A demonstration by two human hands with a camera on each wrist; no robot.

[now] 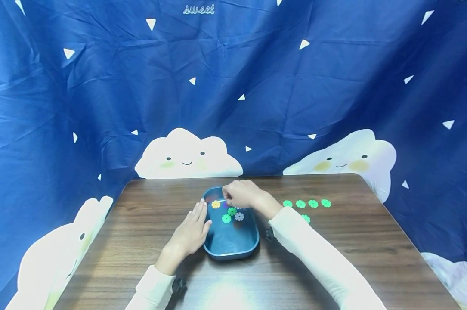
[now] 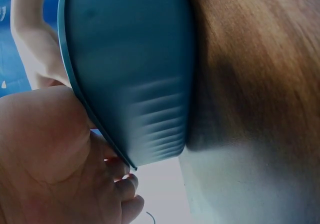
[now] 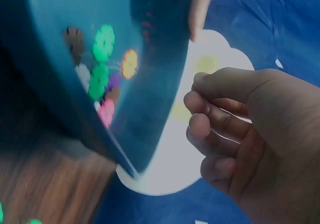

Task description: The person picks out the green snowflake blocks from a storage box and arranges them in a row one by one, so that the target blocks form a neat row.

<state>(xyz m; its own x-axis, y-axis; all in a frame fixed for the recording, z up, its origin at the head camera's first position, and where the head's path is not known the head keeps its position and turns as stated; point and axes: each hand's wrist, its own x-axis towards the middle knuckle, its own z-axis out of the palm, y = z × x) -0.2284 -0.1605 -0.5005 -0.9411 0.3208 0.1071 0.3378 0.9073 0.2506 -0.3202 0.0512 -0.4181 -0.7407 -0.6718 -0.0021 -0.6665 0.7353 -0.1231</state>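
A blue tray sits near the front middle of the wooden counter. The left hand lies flat against the tray's left wall, fingers straight and together. Inside the tray lie small flower-shaped discs. Above its far end the right hand hovers, its grip curled, pinching something small. Further right, 4 green discs form a row.

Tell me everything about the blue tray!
The blue tray is a shallow, rounded oblong dish that looks like plastic, lying flat on the wooden table. Small flower-shaped pieces, yellow, green, white and pink, lie inside. The left hand rests flat against its left side; the right hand hovers over its far end.
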